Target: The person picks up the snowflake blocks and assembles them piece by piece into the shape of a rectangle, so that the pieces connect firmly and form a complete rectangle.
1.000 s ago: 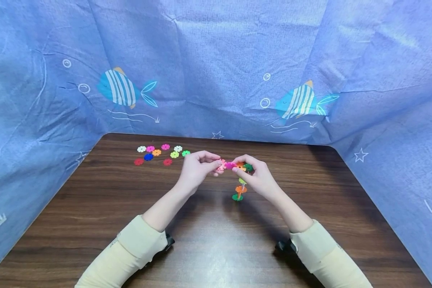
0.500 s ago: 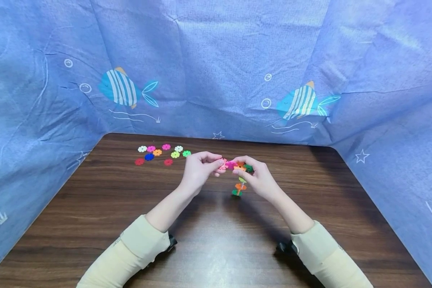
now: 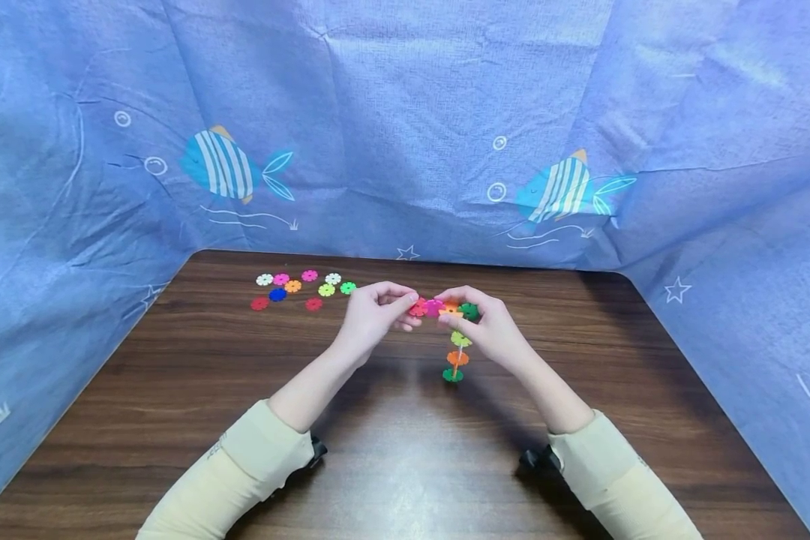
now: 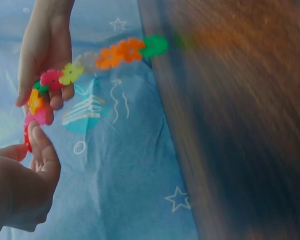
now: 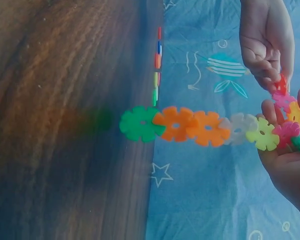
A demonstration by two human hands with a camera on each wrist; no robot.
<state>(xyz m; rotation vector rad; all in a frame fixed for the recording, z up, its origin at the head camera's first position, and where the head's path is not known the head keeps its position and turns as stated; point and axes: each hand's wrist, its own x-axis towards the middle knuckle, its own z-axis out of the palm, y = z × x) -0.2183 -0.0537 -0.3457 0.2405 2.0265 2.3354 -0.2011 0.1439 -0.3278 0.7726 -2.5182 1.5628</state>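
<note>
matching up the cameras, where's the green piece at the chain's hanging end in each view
Head: green end piece, right of centre, lowest in the chain.
Left wrist: top middle, at the chain's right end.
Right wrist: left of centre, at the chain's left end.
Shared landmark: the orange piece joined to it.

Left sleeve (image 3: 199, 491): cream, wide pale-green cuff (image 3: 266, 435) behind the left hand (image 3: 370, 321)
Right sleeve (image 3: 641, 506): matching, behind the right hand (image 3: 491, 326)
Black fittings (image 3: 319, 451): one below each cuff
</note>
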